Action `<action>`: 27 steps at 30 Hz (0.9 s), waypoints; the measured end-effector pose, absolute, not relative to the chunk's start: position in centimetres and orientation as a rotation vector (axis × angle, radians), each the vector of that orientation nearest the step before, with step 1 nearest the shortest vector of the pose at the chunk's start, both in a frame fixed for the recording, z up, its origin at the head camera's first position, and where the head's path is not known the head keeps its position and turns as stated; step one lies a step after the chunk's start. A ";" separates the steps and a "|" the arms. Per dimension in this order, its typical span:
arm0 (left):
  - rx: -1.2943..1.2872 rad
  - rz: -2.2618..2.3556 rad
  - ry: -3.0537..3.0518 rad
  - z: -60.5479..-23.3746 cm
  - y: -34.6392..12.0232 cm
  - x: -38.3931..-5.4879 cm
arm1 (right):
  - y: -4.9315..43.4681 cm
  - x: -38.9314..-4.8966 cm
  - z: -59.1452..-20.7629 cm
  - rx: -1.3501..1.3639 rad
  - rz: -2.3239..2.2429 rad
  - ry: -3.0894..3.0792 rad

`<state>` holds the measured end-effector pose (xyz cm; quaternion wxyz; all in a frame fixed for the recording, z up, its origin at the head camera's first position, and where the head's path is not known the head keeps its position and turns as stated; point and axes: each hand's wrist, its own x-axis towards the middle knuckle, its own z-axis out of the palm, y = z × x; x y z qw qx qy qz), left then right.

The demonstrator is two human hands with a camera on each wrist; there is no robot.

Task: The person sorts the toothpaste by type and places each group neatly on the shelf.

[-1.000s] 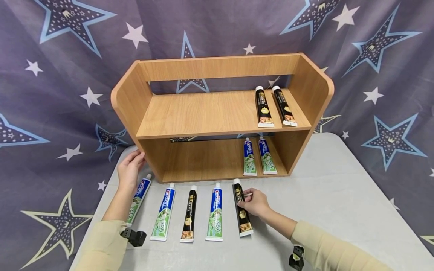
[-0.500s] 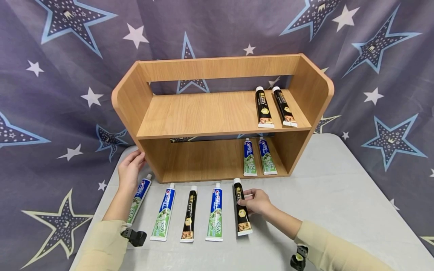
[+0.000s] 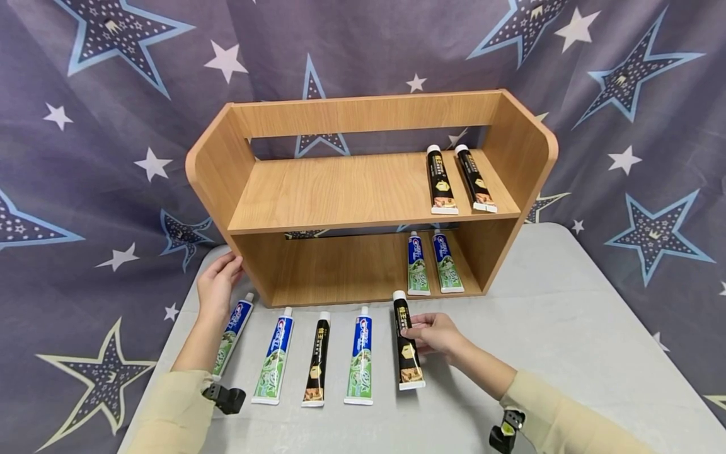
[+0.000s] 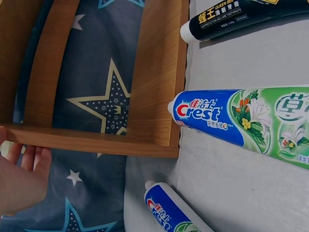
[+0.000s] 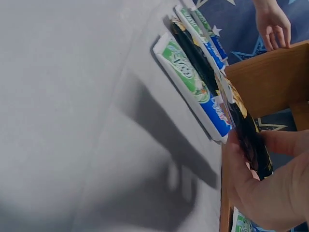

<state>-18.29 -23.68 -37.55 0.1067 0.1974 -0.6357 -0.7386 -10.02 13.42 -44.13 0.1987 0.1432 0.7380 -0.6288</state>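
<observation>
My right hand (image 3: 439,336) pinches a black toothpaste tube (image 3: 408,353) between thumb and fingers, cap pointing to the shelf. In the right wrist view this tube (image 5: 248,133) is off the table, its shadow apart from it. My left hand (image 3: 217,287) rests its fingers against the outer left side of the wooden shelf (image 3: 351,221); the left wrist view shows the fingers (image 4: 42,162) at that panel. On the table lie a blue-green Crest tube (image 3: 358,359), another black tube (image 3: 316,359) and two more Crest tubes, the leftmost (image 3: 234,334) partly behind my left arm.
Two black tubes (image 3: 442,180) lie at the right of the upper shelf board. Below them, two Crest tubes (image 3: 418,265) lie on the lower board. A star-patterned curtain (image 3: 363,50) hangs behind. The grey table (image 3: 556,328) extends to the right of the shelf.
My right hand has raised the black toothpaste tube from the table and moved it slightly toward the shelf. My left hand has stayed at the shelf's side.
</observation>
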 end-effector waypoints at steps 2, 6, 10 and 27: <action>0.580 -2.168 -1.883 -37.6 -23.7 -18.3 | 13.6 -10.2 -43.9 0.392 -1.774 2.038; 0.584 -2.150 -1.914 -37.7 -23.8 -18.4 | 13.9 -10.4 -43.4 0.382 -1.814 1.983; 0.582 -2.158 -1.894 -37.7 -23.8 -18.4 | 14.1 -10.5 -42.8 0.355 -1.846 1.954; 0.610 -2.123 -1.962 -37.5 -23.6 -18.2 | 15.1 -11.5 -39.8 0.325 -1.838 1.956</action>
